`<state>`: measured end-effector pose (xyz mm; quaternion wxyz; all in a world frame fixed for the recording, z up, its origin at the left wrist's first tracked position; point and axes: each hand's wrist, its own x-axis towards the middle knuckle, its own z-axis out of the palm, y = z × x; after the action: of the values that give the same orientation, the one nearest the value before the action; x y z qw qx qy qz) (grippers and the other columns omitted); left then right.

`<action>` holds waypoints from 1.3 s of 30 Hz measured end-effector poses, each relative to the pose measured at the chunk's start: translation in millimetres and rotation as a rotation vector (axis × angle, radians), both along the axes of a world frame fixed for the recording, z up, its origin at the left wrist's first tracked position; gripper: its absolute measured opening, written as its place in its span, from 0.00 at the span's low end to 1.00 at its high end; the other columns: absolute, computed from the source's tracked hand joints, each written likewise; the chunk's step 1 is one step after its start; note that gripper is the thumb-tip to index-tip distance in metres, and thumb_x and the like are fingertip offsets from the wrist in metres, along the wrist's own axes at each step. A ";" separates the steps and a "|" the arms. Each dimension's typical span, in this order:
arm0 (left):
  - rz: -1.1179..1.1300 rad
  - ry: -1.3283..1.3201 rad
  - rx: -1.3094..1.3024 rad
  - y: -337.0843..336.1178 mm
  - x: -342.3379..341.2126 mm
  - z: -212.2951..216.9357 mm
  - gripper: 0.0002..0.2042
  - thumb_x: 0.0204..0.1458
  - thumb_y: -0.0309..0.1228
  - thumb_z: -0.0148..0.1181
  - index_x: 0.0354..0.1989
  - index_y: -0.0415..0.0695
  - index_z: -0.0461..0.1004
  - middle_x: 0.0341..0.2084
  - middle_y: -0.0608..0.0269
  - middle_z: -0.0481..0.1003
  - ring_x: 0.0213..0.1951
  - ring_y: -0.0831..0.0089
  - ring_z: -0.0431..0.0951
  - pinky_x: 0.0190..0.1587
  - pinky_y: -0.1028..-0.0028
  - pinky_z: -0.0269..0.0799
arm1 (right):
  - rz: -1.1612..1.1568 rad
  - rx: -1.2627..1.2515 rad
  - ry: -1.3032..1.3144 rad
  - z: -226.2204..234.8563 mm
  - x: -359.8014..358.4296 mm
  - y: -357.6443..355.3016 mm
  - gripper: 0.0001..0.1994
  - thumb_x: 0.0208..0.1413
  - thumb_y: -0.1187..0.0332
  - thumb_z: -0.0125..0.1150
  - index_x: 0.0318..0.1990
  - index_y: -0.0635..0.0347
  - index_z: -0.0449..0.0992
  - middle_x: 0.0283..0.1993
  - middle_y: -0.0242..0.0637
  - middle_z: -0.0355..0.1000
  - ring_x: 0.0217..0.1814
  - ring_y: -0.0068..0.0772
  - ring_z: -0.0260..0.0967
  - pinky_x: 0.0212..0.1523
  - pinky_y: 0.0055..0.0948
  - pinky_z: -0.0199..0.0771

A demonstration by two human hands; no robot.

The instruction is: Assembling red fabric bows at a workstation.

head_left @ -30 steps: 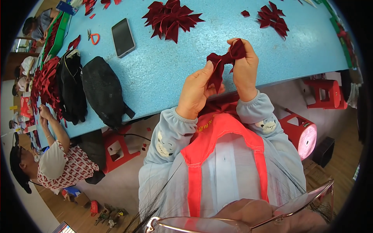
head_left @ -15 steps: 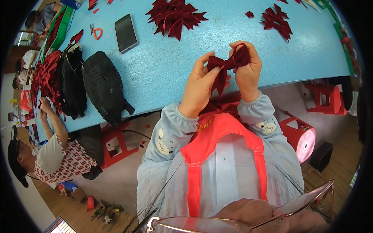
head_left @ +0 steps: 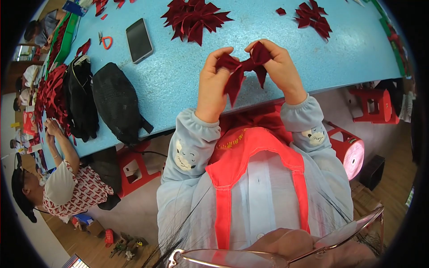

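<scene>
Above the blue table's near edge, left hand and right hand pinch a dark red fabric bow, apparently shaping its loops; evening them likely follows.

Ahead of your hands the blue table lies bare, so you can pass there; farther off, a heap of dark red bows blocks the middle. To your left a phone and black bags stand in the way; a smaller bow pile sits far right.
</scene>
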<state>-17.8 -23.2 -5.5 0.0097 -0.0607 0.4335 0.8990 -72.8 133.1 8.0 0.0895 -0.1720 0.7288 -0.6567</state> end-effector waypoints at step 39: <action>0.456 0.558 -1.053 14.7 9.6 -12.2 0.17 0.39 0.15 0.59 0.40 0.41 0.69 0.29 0.63 0.72 0.30 0.76 0.72 0.31 0.79 0.68 | 0.281 -0.109 -0.210 18.0 19.1 5.8 0.09 0.44 0.79 0.58 0.35 0.63 0.68 0.37 0.33 0.66 0.40 0.23 0.64 0.41 0.24 0.67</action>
<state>-8.2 -8.4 -17.7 -0.3262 0.0885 0.7798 0.5269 -53.7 138.9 26.0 0.2464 -0.2070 0.6477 -0.6905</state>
